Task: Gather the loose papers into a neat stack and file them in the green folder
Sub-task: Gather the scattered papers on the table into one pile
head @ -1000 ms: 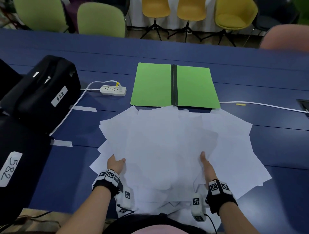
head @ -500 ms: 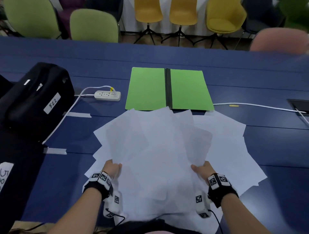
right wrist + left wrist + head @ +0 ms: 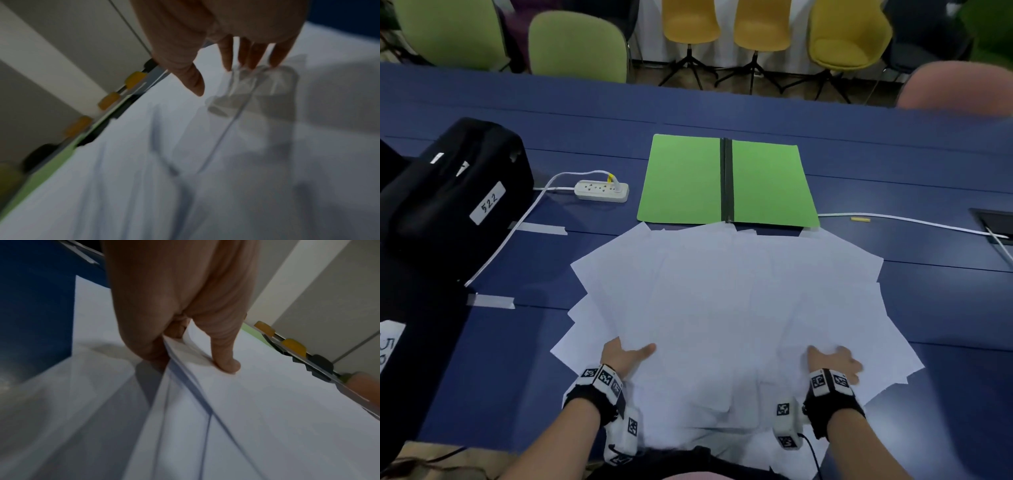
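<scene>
Several loose white papers [image 3: 739, 308] lie fanned out on the blue table [image 3: 945, 308], close to me. Beyond them the green folder [image 3: 688, 181] lies open and flat, its black spine in the middle. My left hand [image 3: 625, 353] pinches the left side of the papers [image 3: 267, 418]: the thumb [image 3: 226, 366] presses on top and the fingers go under the sheets. My right hand [image 3: 835, 359] rests on the right part of the fan with its fingers [image 3: 252, 55] straight and spread, and the paper [image 3: 205, 178] crinkles slightly at the tips.
Two black bags [image 3: 458, 192] with number labels stand at the left. A white power strip [image 3: 602, 190] with its cable lies left of the folder. A white cable [image 3: 911, 222] runs off to the right. Tape strips [image 3: 491, 301] stick to the table. Chairs [image 3: 578, 44] stand behind it.
The papers were lifted between both hands and now lie flatter. My right hand has moved outward to the right and lies on top of the sheets with spread fingers.
</scene>
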`<state>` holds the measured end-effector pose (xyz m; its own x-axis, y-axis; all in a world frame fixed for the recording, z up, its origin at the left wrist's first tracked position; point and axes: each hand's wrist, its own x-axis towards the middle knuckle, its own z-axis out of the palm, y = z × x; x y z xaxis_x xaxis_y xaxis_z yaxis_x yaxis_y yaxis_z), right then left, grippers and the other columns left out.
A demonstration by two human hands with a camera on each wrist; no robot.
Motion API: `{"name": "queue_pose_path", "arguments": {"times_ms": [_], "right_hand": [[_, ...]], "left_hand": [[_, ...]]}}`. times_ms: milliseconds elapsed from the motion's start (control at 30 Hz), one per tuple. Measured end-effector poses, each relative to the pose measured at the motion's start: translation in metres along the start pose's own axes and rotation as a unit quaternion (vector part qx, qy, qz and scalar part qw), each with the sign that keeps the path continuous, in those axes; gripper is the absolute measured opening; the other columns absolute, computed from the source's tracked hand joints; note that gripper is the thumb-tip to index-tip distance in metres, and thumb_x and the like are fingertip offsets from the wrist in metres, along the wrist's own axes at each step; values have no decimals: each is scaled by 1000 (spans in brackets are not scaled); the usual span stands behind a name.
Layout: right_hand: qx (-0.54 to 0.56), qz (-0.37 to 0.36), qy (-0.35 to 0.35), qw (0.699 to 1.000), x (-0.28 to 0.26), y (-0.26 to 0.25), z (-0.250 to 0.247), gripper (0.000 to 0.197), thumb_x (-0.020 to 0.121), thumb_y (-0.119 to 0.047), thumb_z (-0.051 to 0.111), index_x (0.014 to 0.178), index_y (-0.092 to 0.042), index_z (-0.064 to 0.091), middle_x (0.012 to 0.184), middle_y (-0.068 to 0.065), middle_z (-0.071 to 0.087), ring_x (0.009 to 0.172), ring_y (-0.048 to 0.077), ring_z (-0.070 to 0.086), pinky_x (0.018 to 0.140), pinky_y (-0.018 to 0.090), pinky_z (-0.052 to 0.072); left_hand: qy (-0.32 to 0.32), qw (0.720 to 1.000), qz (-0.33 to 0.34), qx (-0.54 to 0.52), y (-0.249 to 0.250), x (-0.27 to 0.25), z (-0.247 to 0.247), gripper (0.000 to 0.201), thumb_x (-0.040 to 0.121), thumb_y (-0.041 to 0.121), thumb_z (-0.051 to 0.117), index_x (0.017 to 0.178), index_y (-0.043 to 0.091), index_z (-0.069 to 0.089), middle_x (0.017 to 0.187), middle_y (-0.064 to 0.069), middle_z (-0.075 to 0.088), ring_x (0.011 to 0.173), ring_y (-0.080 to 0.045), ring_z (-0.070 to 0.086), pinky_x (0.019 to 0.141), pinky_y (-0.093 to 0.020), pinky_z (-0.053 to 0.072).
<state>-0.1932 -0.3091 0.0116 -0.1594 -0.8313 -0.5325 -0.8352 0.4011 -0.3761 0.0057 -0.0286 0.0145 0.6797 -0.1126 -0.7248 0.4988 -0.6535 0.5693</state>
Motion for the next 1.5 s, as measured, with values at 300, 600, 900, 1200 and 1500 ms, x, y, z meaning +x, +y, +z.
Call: {"name": "queue_pose_path", "arguments": {"times_ms": [300, 600, 900, 1200, 1500], "right_hand": [[86, 103, -11, 991, 36, 33, -41, 78, 77, -28, 71, 135, 6, 32, 138, 23, 38, 122, 36, 44, 95, 38, 39], [195, 34, -82, 977, 20, 30, -26, 79, 87, -33, 63, 147, -1, 23, 154, 16, 27, 137, 35, 35, 110, 42, 29], [225, -2, -67, 972, 15, 26, -32, 62, 88, -22, 63, 134, 11, 39, 132, 26, 51, 119, 37, 53, 97, 39, 42], [234, -160, 123, 951, -2, -38, -107, 32, 90, -16, 57, 109, 10, 55, 117, 32, 58, 109, 45, 56, 94, 45, 43], [310, -225, 18, 923, -6, -67, -99, 41, 87, -14, 63, 123, 6, 53, 122, 20, 61, 112, 29, 60, 90, 25, 40]], "left_hand": [[-1, 1000, -11, 23, -14, 36, 1, 70, 68, 27, 83, 122, -7, 55, 124, -16, 62, 117, -31, 58, 102, -37, 45], [31, 999, -27, 24, -18, 39, 6, 82, 71, 34, 79, 133, -7, 44, 135, -19, 53, 125, -34, 51, 108, -41, 41], [58, 998, -36, 12, -5, 23, 15, 60, 81, 12, 72, 130, -9, 44, 134, -21, 52, 127, -34, 48, 109, -37, 37], [69, 996, -41, 50, 0, 18, 18, 80, 84, 20, 69, 143, -11, 24, 153, -22, 27, 142, -31, 28, 115, -35, 24], [52, 996, -42, 62, -2, 13, 13, 87, 83, 25, 70, 146, -8, 19, 155, -20, 22, 144, -31, 24, 118, -37, 22]]}}
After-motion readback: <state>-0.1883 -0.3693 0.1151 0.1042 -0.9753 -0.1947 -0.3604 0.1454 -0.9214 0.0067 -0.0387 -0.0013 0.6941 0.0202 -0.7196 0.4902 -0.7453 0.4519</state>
